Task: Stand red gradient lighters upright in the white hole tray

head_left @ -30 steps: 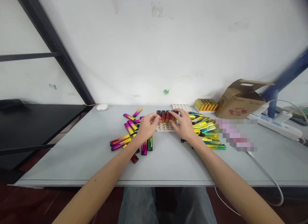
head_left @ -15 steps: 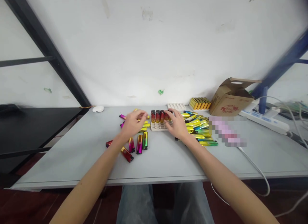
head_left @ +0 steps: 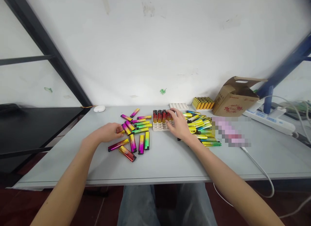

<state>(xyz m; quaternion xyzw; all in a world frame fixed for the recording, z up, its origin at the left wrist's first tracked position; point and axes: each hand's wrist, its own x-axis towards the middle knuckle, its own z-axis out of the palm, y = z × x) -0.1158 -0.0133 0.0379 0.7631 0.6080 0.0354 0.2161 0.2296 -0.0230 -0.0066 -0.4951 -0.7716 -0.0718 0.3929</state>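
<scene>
Loose lighters in pink, green, red and yellow metallic finishes lie scattered left of centre. At their left edge is my left hand, its fingers closed around the yellow end of a lighter that the hand mostly hides. A white tray with holes stands at the centre, with red-and-gold lighters upright in its back part. My right hand rests at the tray's right side, fingers apart and curved beside the standing lighters. It hides that end of the tray.
Right of my right hand lies a pile of yellow, green and blue lighters. Behind stand a second white tray, a filled tray of yellow lighters and an open cardboard box. A power strip and white case flank these.
My left hand has moved left and toward me, away from beside the tray to the left edge of the loose lighters. My right hand has stayed at the tray.
</scene>
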